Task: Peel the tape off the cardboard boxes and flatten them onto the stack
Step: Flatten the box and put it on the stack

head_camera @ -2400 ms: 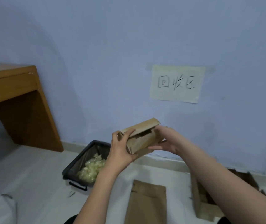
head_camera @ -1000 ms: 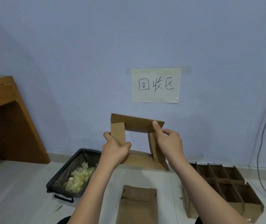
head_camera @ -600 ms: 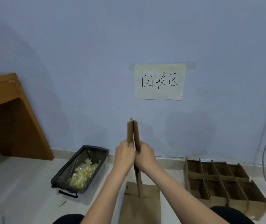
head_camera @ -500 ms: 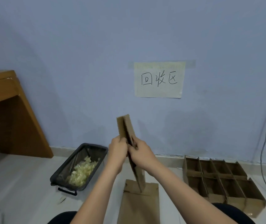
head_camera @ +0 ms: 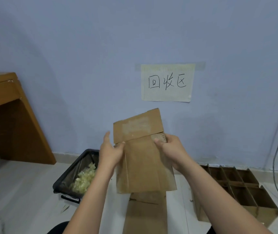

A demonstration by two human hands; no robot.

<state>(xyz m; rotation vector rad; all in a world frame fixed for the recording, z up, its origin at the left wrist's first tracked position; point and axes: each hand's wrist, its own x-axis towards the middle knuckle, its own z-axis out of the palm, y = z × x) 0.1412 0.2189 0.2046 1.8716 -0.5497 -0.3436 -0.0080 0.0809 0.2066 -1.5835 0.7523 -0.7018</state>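
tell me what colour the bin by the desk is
Black, with yellowish tape scraps inside; the bin shows best in the head view.

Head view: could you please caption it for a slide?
Both hands hold a flattened brown cardboard box above the floor stack.

The flattened box (head_camera: pixel 143 159) is plain brown with a paler patch near its top edge. Left of it, a black bin (head_camera: pixel 75 174) holds yellowish tape scraps (head_camera: pixel 83 179). Above it, a cream note (head_camera: pixel 167 82) carries black characters on a pale blue wall (head_camera: pixel 84 48).

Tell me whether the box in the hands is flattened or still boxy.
Flattened. The cardboard box shows as one flat sheet facing the camera, with no hollow; the left hand and right hand pinch its side edges.
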